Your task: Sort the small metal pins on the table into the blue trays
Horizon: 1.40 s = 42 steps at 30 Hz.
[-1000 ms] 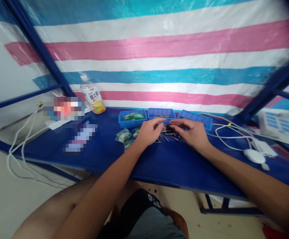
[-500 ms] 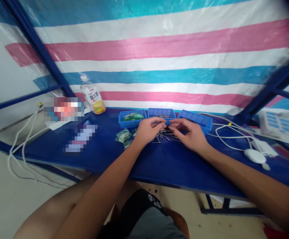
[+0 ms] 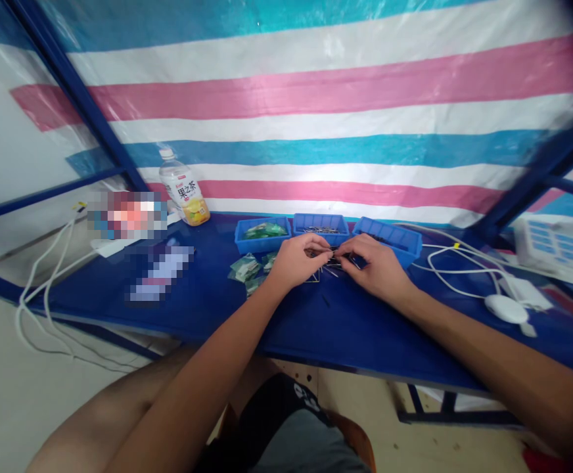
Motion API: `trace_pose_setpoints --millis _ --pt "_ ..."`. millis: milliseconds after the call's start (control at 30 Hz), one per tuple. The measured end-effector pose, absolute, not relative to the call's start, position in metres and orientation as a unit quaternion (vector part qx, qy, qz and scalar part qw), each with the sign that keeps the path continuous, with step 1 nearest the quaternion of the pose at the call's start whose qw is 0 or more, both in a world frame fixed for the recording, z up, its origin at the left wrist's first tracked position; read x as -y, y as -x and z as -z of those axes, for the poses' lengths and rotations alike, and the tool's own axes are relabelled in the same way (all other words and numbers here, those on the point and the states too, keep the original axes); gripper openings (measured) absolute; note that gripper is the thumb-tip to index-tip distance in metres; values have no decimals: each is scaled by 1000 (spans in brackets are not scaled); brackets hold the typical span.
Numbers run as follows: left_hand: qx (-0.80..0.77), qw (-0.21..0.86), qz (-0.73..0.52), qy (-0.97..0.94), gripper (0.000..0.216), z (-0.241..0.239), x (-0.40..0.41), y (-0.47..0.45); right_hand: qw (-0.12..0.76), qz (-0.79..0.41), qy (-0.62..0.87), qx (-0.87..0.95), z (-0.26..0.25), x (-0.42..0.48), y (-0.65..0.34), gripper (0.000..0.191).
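My left hand [image 3: 296, 261] and my right hand [image 3: 376, 268] meet fingertip to fingertip over a pile of thin metal pieces [image 3: 330, 270] on the blue table. The fingers of both hands are closed in a pinch; what lies between them is too small to make out. Left of my left hand lie several small clear packets [image 3: 245, 268]. Behind the hands stand three blue bins: a left bin [image 3: 252, 247] with greenish packets, a middle bin [image 3: 320, 218] with thin silvery pieces, and a right bin [image 3: 407, 252] with dark pieces, partly hidden by my right hand.
A drink bottle [image 3: 186, 190] stands at the back left, near a blurred-out patch. White cables with a round white charger [image 3: 506, 309] lie to the right, before a white box with blue squares [image 3: 555, 246]. Blue frame posts [image 3: 84, 112] flank the table [image 3: 336, 335].
My fingertips have come closer together and lower over the metal pieces. My right hand's fingers have closed from a looser curl. The bins and packets have stayed put.
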<state>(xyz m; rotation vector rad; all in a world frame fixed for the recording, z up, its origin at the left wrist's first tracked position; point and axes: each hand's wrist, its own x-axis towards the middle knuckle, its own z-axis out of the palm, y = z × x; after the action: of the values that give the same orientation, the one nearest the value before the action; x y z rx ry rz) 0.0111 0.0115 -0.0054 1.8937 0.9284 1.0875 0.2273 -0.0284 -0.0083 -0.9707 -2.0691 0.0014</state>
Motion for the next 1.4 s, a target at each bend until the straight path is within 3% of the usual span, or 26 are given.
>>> trace_pose_setpoints --millis 433,633,933,1167,1400 --pt "-348 355 -389 -776 26 4 -7 -11 360 -26 444 820 5 31 -224 12" --pt "-340 361 -404 -769 35 -1 -4 -10 387 -72 440 807 6 30 -225 44" --pt "-315 390 -371 -782 37 5 -6 -11 430 -61 446 783 6 30 -229 8" --pt "-305 400 -413 -759 33 9 -10 -13 426 -70 426 795 8 29 -229 15" --pt "-345 398 -453 -719 7 7 -12 -11 431 -92 449 777 9 33 -226 18"
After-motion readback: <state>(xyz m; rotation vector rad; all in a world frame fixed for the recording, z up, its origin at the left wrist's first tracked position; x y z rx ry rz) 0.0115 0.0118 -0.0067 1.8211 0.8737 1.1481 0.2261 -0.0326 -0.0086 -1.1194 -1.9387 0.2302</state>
